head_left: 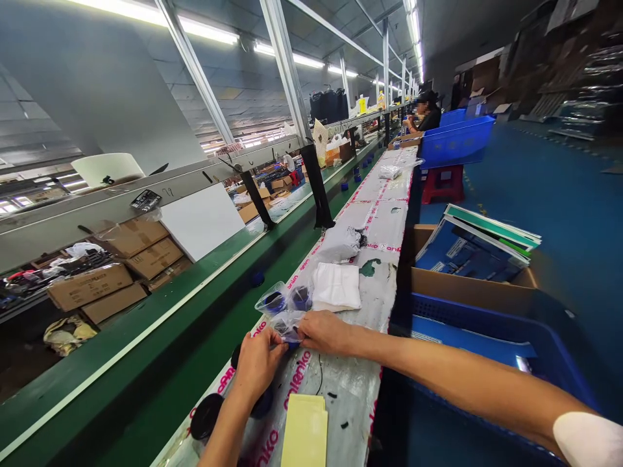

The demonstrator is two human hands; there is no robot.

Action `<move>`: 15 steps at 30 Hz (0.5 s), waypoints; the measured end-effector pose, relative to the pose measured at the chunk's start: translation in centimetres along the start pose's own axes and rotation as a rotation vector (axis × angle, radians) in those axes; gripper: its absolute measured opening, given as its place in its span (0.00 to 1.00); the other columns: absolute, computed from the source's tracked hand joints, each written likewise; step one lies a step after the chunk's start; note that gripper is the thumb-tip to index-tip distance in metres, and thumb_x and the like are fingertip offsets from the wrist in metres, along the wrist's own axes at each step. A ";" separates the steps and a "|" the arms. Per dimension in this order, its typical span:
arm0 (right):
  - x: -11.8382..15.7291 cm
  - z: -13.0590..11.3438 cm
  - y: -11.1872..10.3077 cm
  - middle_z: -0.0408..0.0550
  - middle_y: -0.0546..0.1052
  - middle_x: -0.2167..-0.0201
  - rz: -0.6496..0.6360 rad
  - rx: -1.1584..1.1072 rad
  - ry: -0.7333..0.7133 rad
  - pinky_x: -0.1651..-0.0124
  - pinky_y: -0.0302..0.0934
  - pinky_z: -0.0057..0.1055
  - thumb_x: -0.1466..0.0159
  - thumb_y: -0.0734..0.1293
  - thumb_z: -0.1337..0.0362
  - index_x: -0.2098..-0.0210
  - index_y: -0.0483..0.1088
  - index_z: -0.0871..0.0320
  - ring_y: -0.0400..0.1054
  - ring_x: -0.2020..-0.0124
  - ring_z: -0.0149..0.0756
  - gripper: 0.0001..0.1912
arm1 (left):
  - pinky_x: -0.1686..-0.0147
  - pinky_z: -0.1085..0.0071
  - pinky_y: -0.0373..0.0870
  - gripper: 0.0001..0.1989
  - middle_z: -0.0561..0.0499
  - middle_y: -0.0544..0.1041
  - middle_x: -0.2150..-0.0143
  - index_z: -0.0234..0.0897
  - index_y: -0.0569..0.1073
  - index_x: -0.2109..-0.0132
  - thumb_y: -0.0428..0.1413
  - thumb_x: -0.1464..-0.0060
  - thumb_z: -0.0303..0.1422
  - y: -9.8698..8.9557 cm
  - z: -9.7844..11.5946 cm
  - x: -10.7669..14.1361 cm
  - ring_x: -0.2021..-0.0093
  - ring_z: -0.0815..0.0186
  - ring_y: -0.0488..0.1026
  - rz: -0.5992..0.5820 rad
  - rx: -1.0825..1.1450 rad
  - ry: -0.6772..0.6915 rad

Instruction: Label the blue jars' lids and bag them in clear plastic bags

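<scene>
Between my hands is a clear plastic bag (286, 324) with something dark blue showing at its lower side. My left hand (263, 359) pinches the bag's near left edge. My right hand (325, 332) is closed on its right edge, fingertips partly hidden. Just beyond lie two more clear bags, the left bag (272, 300) and the right bag (300, 297), each with a dark blue round piece inside. A folded white cloth (335, 286) rests right of them. By my left forearm stand dark round pieces, one a black cylinder (206, 415), partly covered by my arm.
A stack of yellow paper (304, 431) lies near me on the plastic-covered bench (363, 350). Left of it runs a green conveyor (160, 350) with blue pieces. At right are a blue basket (487, 305) and a carton (467, 283). A person (427, 115) sits farther along.
</scene>
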State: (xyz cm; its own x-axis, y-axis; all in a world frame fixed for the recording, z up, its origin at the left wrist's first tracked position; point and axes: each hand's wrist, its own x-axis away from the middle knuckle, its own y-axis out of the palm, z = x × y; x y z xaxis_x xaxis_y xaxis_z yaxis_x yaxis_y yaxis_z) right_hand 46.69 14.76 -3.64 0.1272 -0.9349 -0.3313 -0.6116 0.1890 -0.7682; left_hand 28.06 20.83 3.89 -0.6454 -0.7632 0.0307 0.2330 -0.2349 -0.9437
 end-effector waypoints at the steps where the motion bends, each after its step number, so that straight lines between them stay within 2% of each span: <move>1: 0.1 -0.2 0.0 0.52 0.77 0.62 0.024 0.036 -0.021 0.56 0.61 0.35 0.39 0.68 0.70 0.66 0.72 0.59 0.69 0.59 0.42 0.02 | 0.50 0.57 0.70 0.09 0.55 0.76 0.68 0.35 0.74 0.63 0.58 0.38 0.36 -0.1 -0.1 0.0 0.64 0.65 0.75 0.002 0.026 -0.004; 4: 0.2 -0.8 -0.6 0.51 0.76 0.62 0.097 0.102 -0.062 0.57 0.60 0.34 0.38 0.68 0.67 0.64 0.70 0.59 0.68 0.59 0.41 0.03 | 0.63 0.67 0.69 0.09 0.56 0.75 0.70 0.36 0.72 0.64 0.57 0.39 0.37 -0.8 -0.6 -0.2 0.69 0.67 0.72 -0.008 0.137 -0.015; 7: -0.2 -1.5 -2.0 0.48 0.74 0.63 0.183 0.130 -0.038 0.59 0.59 0.32 0.36 0.67 0.67 0.63 0.68 0.58 0.66 0.62 0.37 0.02 | 0.72 0.72 0.62 0.11 0.58 0.72 0.74 0.37 0.71 0.65 0.55 0.40 0.40 -1.8 -1.2 -0.1 0.75 0.69 0.67 -0.026 0.232 -0.030; 10: -1.0 -1.9 -3.4 0.49 0.74 0.62 0.246 0.148 0.022 0.60 0.57 0.31 0.36 0.66 0.69 0.64 0.68 0.58 0.66 0.62 0.36 0.01 | 0.73 0.72 0.58 0.11 0.57 0.72 0.75 0.38 0.71 0.66 0.57 0.44 0.42 -2.6 -1.2 -0.1 0.75 0.69 0.66 0.012 0.261 -0.066; 15: -2.2 -1.7 -4.2 0.47 0.76 0.66 0.230 0.144 0.091 0.63 0.56 0.30 0.37 0.65 0.73 0.62 0.71 0.58 0.68 0.66 0.35 0.06 | 0.70 0.70 0.60 0.09 0.56 0.74 0.73 0.38 0.71 0.67 0.56 0.43 0.39 -2.6 -0.4 -0.4 0.73 0.67 0.68 0.139 0.267 -0.126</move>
State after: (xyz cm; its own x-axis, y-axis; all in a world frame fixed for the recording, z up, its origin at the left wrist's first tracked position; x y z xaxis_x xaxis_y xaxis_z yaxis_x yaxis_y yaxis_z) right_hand 47.61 15.46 1.25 -0.0762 -0.8844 -0.4605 -0.4979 0.4339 -0.7508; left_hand 27.41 21.99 6.23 -0.5023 -0.8639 -0.0363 0.5057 -0.2595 -0.8227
